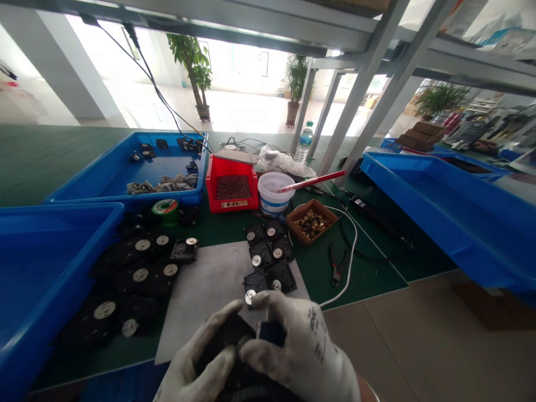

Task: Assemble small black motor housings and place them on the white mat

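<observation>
My left hand (201, 357), in a white glove, is wrapped round the left side of a dark part (230, 338) near the bottom centre. On its right side my right hand (293, 340), also gloved, pinches a small dark blue piece (272, 333) against it. Both hands hide much of the part. Just beyond them, black units with silver discs (277, 253) stand in two columns on a white sheet (209, 285). More black units (140, 274) lie to the left, and a single one (184, 251) sits at the sheet's left edge.
Blue trays (96, 215) stand at the left and another (452, 190) at the right. Behind the sheet are a red bin (232, 205), a white tub (274, 204) and a carton of brass pieces (310, 234). Pliers (336, 271), cables and a bottle (305, 142) lie or stand beyond.
</observation>
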`<action>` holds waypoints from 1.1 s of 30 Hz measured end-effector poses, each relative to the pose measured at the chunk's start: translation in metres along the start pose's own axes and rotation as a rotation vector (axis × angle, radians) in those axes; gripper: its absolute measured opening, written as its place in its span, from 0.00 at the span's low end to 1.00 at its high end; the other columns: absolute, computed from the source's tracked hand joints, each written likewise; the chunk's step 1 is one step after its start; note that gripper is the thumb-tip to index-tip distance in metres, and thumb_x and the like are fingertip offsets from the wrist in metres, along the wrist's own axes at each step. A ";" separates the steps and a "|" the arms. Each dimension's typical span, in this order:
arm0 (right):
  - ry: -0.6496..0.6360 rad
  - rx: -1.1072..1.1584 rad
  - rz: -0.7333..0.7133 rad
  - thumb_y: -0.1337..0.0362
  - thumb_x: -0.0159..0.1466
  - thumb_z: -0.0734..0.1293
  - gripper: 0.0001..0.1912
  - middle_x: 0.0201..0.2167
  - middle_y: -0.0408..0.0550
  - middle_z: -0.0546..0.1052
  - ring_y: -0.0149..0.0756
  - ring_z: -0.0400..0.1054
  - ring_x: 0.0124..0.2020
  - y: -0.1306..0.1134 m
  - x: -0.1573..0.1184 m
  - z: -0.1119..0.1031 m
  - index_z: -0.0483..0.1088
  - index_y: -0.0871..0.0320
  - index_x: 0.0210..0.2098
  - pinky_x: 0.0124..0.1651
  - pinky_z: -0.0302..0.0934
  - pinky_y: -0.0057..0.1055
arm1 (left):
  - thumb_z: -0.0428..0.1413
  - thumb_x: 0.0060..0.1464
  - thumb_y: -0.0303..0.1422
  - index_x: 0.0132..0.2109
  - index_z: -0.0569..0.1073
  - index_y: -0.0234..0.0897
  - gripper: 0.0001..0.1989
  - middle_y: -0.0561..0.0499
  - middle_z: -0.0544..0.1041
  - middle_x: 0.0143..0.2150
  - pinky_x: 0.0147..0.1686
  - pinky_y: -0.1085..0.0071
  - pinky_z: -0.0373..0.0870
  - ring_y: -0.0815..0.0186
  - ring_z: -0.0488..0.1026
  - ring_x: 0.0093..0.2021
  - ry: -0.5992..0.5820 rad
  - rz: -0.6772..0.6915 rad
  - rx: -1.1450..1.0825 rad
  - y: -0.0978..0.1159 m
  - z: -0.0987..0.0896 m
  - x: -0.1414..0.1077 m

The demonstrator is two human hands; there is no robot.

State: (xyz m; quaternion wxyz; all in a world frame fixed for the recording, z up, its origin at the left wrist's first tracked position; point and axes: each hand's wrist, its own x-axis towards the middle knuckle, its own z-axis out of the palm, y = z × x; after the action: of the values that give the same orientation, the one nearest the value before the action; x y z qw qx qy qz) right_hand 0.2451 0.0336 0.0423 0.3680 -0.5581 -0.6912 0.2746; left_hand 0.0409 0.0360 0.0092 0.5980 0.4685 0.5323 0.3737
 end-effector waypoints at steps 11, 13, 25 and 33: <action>-0.333 0.574 0.536 0.68 0.55 0.73 0.15 0.29 0.38 0.74 0.29 0.68 0.28 0.008 0.014 0.005 0.74 0.57 0.43 0.31 0.62 0.23 | 0.63 0.56 0.31 0.52 0.80 0.41 0.16 0.47 0.85 0.49 0.51 0.67 0.80 0.54 0.82 0.50 -0.059 0.110 0.069 0.023 0.007 0.007; -0.340 0.584 0.573 0.65 0.56 0.74 0.14 0.28 0.39 0.74 0.31 0.68 0.29 0.010 0.014 0.007 0.74 0.57 0.42 0.31 0.63 0.25 | 0.63 0.57 0.33 0.55 0.79 0.41 0.18 0.46 0.85 0.49 0.52 0.65 0.79 0.53 0.82 0.51 -0.051 0.099 0.062 0.024 0.007 0.007; -0.145 0.548 0.493 0.45 0.58 0.74 0.23 0.36 0.48 0.79 0.45 0.75 0.40 0.024 0.005 0.028 0.74 0.56 0.42 0.44 0.71 0.36 | 0.64 0.59 0.38 0.63 0.73 0.39 0.27 0.42 0.80 0.61 0.61 0.57 0.76 0.46 0.75 0.63 -0.004 0.039 -0.370 -0.001 0.019 0.015; -0.078 0.472 0.452 0.56 0.52 0.76 0.22 0.30 0.42 0.73 0.37 0.69 0.32 0.014 0.011 -0.006 0.75 0.57 0.45 0.37 0.67 0.33 | 0.62 0.60 0.35 0.55 0.79 0.36 0.17 0.44 0.84 0.52 0.55 0.64 0.78 0.52 0.80 0.54 0.074 0.218 -0.088 0.019 0.004 0.018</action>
State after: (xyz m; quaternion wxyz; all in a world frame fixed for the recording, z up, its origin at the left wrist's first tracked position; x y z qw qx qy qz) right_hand 0.2563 0.0470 0.0371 0.3903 -0.5859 -0.4807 0.5228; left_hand 0.0482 0.0582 0.0221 0.5536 0.4829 0.4830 0.4764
